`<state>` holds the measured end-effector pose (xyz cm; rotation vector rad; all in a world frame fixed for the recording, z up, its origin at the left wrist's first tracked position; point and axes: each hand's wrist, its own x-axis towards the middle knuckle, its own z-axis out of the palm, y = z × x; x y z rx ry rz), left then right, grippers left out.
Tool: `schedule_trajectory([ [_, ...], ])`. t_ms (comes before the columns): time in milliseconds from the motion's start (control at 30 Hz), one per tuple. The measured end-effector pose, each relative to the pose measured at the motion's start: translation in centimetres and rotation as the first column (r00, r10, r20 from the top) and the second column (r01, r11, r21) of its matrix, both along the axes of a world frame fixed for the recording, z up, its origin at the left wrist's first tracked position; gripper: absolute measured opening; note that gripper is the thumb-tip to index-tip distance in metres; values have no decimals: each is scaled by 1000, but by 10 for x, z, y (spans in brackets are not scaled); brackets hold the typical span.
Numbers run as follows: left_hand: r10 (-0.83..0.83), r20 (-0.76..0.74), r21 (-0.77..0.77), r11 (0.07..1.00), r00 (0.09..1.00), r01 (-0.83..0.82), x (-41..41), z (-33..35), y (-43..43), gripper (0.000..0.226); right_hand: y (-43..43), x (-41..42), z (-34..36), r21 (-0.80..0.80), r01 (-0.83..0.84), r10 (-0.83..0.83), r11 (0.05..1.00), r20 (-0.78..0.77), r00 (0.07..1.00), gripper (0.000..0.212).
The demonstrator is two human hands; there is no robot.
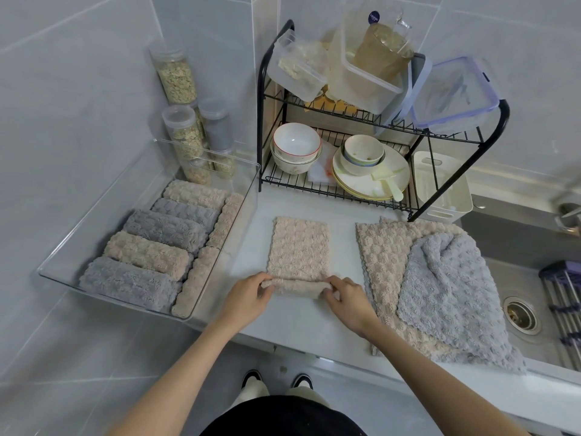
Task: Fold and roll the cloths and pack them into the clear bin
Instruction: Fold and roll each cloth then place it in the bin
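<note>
A folded beige cloth (300, 247) lies as a long strip on the white counter, its near end turned into a small roll. My left hand (248, 297) pinches the roll's left end and my right hand (347, 298) pinches its right end. The clear bin (242, 196) stands at the left, holding several rolled beige and grey cloths (147, 253) in rows. To the right a flat beige cloth (380, 256) lies under a crumpled grey cloth (446, 287), both draped toward the sink.
A black dish rack (418, 196) with bowls, plates and plastic containers stands behind the cloth. Jars of oats (177, 77) stand in the back corner. The steel sink (522, 313) with its drain is at the right. The counter's front edge runs just below my hands.
</note>
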<state>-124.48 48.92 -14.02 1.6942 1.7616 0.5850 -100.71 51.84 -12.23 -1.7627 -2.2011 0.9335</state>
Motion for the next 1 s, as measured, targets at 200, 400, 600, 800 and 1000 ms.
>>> schedule_trajectory([
  [200,28,12,-50,998,1000,-28,1,0,9,20,4,-10,2,-111,228,-224,967,46,974,23],
  [400,95,-52,-119,988,994,-101,4,-3,17,30,5,-17,-2,-81,397,-389,914,101,916,26],
  [600,151,-96,-151,975,984,-164,7,-2,20,29,6,-28,4,184,201,-254,962,330,909,21],
  [800,171,-103,-173,967,980,-187,9,-1,22,40,-3,-51,-1,485,-238,98,842,296,950,57],
  [1000,203,-136,-186,956,970,-226,11,-2,23,41,-25,-68,-32,245,-344,230,906,396,889,58],
])
